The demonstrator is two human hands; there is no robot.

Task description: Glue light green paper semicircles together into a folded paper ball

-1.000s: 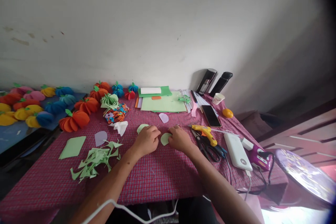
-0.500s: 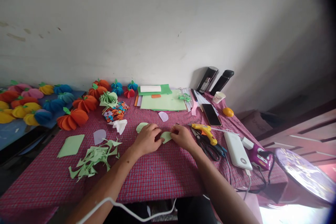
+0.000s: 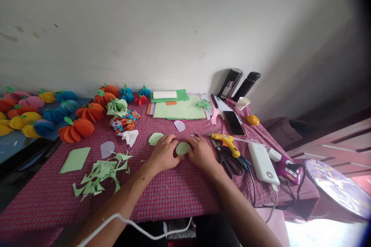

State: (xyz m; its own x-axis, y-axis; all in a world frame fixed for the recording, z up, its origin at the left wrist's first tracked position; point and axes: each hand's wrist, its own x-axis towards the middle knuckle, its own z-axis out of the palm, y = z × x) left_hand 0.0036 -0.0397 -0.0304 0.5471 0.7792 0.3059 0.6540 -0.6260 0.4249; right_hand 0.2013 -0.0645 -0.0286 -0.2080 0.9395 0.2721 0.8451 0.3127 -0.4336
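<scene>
Between my two hands is a small pale green paper circle (image 3: pixel 182 148), lying open and nearly flat at the middle of the table. My left hand (image 3: pixel 165 152) has its thumb and fingers at the circle's left edge. The right edge is gripped by my right hand (image 3: pixel 199 151), whose fingertips are bent and partly hidden. Just beyond my left hand lies a small stack of pale green paper circles (image 3: pixel 155 138). To my right hand's right are a yellow glue gun (image 3: pixel 227 142) and black scissors (image 3: pixel 228 162).
Green paper scraps (image 3: pixel 101 171) and a green paper stack (image 3: pixel 75 159) lie at the left, near several paper pumpkins (image 3: pixel 77 129). Paper sheets (image 3: pixel 179 110) lie at the back. A phone (image 3: pixel 233 122), a paper cup (image 3: pixel 242 103) and a white power bank (image 3: pixel 263 163) stand or lie at right.
The green paper piece between my hands was folded into a half circle and now shows as a full round. Both hands have stayed in about the same place.
</scene>
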